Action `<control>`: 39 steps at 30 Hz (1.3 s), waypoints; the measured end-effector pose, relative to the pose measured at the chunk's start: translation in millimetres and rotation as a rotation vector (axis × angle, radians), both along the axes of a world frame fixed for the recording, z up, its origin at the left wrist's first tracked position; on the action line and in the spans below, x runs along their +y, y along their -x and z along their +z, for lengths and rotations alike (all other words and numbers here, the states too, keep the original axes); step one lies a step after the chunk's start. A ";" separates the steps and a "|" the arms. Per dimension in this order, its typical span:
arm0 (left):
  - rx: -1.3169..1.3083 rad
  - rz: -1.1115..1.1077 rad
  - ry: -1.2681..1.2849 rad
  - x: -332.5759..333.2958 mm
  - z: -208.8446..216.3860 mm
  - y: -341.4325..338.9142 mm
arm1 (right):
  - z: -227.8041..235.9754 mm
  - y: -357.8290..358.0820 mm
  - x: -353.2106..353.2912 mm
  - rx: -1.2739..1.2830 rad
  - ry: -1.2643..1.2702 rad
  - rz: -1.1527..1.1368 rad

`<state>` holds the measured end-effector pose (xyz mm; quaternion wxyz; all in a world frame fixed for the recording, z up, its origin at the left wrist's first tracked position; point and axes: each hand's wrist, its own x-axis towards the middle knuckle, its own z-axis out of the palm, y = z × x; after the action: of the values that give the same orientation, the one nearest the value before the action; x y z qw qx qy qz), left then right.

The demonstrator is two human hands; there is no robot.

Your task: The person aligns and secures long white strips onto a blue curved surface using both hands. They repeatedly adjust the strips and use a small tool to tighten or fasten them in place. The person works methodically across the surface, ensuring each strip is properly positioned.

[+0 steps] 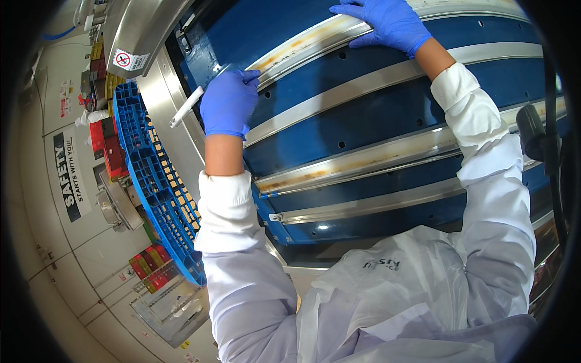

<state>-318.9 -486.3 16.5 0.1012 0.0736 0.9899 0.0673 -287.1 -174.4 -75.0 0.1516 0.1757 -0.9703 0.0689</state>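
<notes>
A blue glove covers my left hand (pixel 229 104), which is closed round a white rod-like handle (pixel 187 107). One end of the handle juts out on the left. What sits at its other end is hidden, so I cannot tell the tool's kind. My left fingertips are at the left end of a metal rail (pixel 315 41) with brown, rust-like stains. Farther right along this rail lies my right hand (pixel 390 25), gloved in blue, its fingers spread over the metal. The rail runs across a dark blue panel (pixel 302 142) dotted with small holes.
More metal strips cross the panel nearer me, including a stained rail (pixel 357 162). A steel frame edge (pixel 172 103) and a steel housing with a warning label (pixel 142 36) border the left. Beyond stands a blue plastic pallet (pixel 158 181). A black post (pixel 552 133) rises at right.
</notes>
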 end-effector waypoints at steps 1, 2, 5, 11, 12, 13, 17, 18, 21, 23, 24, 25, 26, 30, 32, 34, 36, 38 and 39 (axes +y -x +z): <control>-0.002 -0.024 0.018 7.1 0.2 0.2 | -0.6 0.1 0.5 -0.003 0.002 -0.002; 0.005 -0.009 0.015 11.3 4.1 -1.6 | 0.0 0.4 1.6 -0.006 0.004 -0.004; 0.022 -0.016 0.005 29.7 17.1 -9.6 | 6.0 -1.6 5.0 -0.017 -0.002 -0.005; -0.004 0.001 0.030 39.6 3.9 -7.2 | 3.6 -0.1 3.6 -0.008 0.068 0.022; 0.002 0.006 -0.020 35.6 5.9 -6.7 | 2.3 0.2 4.9 0.005 0.071 0.027; 0.009 0.008 -0.070 35.2 6.6 -6.9 | 0.6 0.1 5.3 0.020 0.073 0.030; 0.044 -0.069 0.066 51.8 2.3 -12.0 | -4.3 3.6 6.7 0.036 0.059 0.022; 0.044 -0.060 0.079 55.3 5.1 -12.2 | -4.4 3.6 7.2 0.044 0.074 0.032; 0.056 -0.047 0.053 62.5 5.6 -13.8 | -3.7 0.5 8.9 0.053 0.096 0.044; 0.088 -0.042 -0.036 61.1 8.0 -18.7 | -3.0 0.5 7.3 0.046 0.095 0.042; 0.080 -0.051 0.011 62.8 7.2 -18.2 | -2.6 0.1 6.9 0.039 0.092 0.041; 0.073 -0.061 0.056 66.4 6.5 -17.2 | -1.5 0.1 7.0 0.032 0.086 0.040; 0.065 -0.069 0.102 70.1 7.7 -17.4 | -0.7 0.3 6.9 0.026 0.081 0.039; 0.055 0.016 -0.060 60.8 21.1 -15.1 | -1.7 1.1 10.8 0.011 0.075 0.026; 0.056 -0.046 -0.014 59.5 14.9 -16.1 | -1.3 0.8 7.8 0.046 0.086 0.038; -0.010 0.005 0.102 68.1 13.2 -16.3 | 1.7 0.1 6.9 0.030 0.078 0.029; 0.011 0.011 0.061 67.8 15.5 -16.6 | 1.5 0.5 7.9 0.034 0.077 0.029; 0.038 0.037 -0.030 59.8 17.3 -17.6 | -2.4 -0.2 8.2 0.057 0.089 0.041; 0.052 0.004 0.036 62.4 11.0 -15.2 | -2.8 0.2 9.2 0.055 0.086 0.033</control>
<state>-303.8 -423.9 27.5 0.0764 0.0715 0.9934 0.0478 -287.3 -165.2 -77.8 0.1845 0.1868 -0.9589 0.1079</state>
